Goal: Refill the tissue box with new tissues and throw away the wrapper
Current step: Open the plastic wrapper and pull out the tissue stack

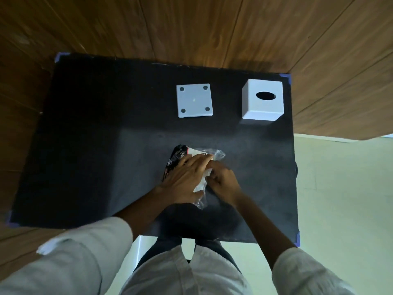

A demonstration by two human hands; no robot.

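Note:
A pack of tissues in a black, red and clear plastic wrapper (180,155) lies in the middle of the black table top (85,145). My left hand (185,177) presses flat on the pack. My right hand (223,179) pinches the clear wrapper at the pack's right side. White tissue shows between the two hands. The white tissue box cover (263,101), with an oval slot on top, stands at the back right. Its flat white base plate (194,101), with four round pads, lies to the left of it.
The table is edged with purple tape at its corners (286,76). Wooden panelling (191,28) rises behind and to the left. Pale floor (340,188) lies to the right, and a white object (138,252) stands under the table's near edge.

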